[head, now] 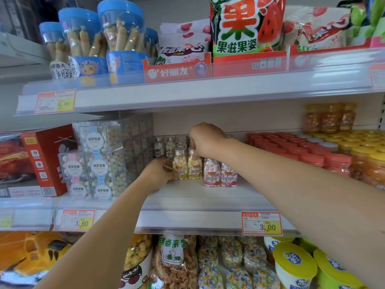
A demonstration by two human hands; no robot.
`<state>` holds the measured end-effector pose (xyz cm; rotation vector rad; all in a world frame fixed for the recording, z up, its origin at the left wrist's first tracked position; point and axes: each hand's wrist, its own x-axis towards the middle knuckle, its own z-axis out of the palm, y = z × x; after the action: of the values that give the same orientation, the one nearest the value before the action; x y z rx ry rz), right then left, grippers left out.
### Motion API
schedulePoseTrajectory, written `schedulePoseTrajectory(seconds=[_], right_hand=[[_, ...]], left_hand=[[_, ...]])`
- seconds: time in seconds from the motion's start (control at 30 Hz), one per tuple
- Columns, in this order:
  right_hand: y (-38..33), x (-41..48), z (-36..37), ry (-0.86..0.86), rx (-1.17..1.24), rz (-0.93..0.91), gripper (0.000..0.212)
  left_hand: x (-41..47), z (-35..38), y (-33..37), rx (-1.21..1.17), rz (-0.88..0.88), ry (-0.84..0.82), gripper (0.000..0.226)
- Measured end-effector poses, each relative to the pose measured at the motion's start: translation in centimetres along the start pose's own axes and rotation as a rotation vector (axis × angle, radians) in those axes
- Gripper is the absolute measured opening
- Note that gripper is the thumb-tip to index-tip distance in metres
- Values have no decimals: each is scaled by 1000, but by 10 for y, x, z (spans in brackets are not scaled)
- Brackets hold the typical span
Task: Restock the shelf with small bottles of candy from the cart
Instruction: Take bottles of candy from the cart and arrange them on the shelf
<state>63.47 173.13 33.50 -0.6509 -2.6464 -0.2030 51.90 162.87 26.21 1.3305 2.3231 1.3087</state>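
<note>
Small clear candy bottles with silver caps stand on the middle shelf (198, 197). Two yellow-candy bottles (179, 166) stand side by side, with two pink-candy bottles (211, 173) to their right and more bottles (169, 147) behind. My left hand (157, 174) holds the left yellow bottle from its left side, fingers wrapped around its body. My right hand (205, 141) reaches from above and pinches the neck of the second yellow bottle (194, 165). The cart is out of view.
Clear boxes of pastel candy (98, 163) and a red carton (48, 159) sit to the left. Red-lidded jars (291, 149) and yellow-lidded jars (358, 147) fill the right. The upper shelf edge (187, 97) hangs close above. Price tags (261, 224) line the front rail.
</note>
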Motion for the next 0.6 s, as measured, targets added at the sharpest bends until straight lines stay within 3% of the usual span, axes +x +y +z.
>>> schedulePoseTrajectory(seconds=[0.13, 0.23, 0.33, 0.37, 0.47, 0.53, 0.6], right_hand=[[0, -3, 2, 49, -69, -7, 9], [-2, -9, 5, 78, -116, 25, 26], [-2, -18, 4, 118, -122, 23, 13], [-3, -23, 2, 127, -113, 20, 19], [-6, -49, -6, 208, -43, -24, 24], [-8, -74, -13, 302, 40, -66, 19], [-8, -108, -21, 346, 179, -90, 15]], left_hand=[[4, 0, -4, 23, -42, 22, 18], [8, 3, -6, 49, -25, 29, 19], [8, 6, -6, 105, -24, 53, 22], [7, 6, -5, 125, -45, 71, 22], [3, 11, 2, 344, -86, 98, 24], [-20, 19, 16, 436, -15, 228, 29], [-61, 32, 33, 304, 145, 422, 27]])
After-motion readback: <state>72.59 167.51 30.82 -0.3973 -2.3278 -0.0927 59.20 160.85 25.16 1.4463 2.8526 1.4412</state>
